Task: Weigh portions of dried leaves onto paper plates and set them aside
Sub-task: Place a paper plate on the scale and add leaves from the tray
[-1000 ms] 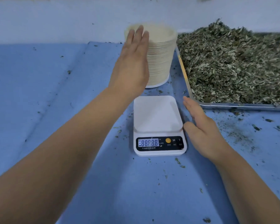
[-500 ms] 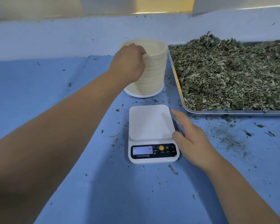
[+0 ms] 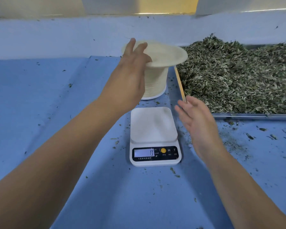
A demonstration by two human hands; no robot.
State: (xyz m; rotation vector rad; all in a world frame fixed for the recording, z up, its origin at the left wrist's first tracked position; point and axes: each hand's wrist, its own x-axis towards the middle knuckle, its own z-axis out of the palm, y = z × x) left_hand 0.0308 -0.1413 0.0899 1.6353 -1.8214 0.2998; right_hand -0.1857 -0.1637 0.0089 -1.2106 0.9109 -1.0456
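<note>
My left hand [image 3: 130, 76] pinches the near rim of one cream paper plate [image 3: 165, 53], tilted just above the tall stack of paper plates [image 3: 157, 83]. The white kitchen scale [image 3: 153, 124] sits in front of the stack with a bare platform, and its display reads 0. My right hand [image 3: 198, 123] hovers with relaxed fingers just right of the scale, holding nothing. A large heap of dried green leaves [image 3: 238, 76] fills the metal tray [image 3: 254, 116] on the right.
A blue cloth [image 3: 40, 113] covers the table, with leaf crumbs scattered around the scale and before the tray. A pale blue wall [image 3: 73, 35] rises behind the stack. Open cloth lies to the left and in front of the scale.
My left hand has lifted the top plate off the stack and tilted it. My right hand has risen off the scale's right side. The display now reads 0.
</note>
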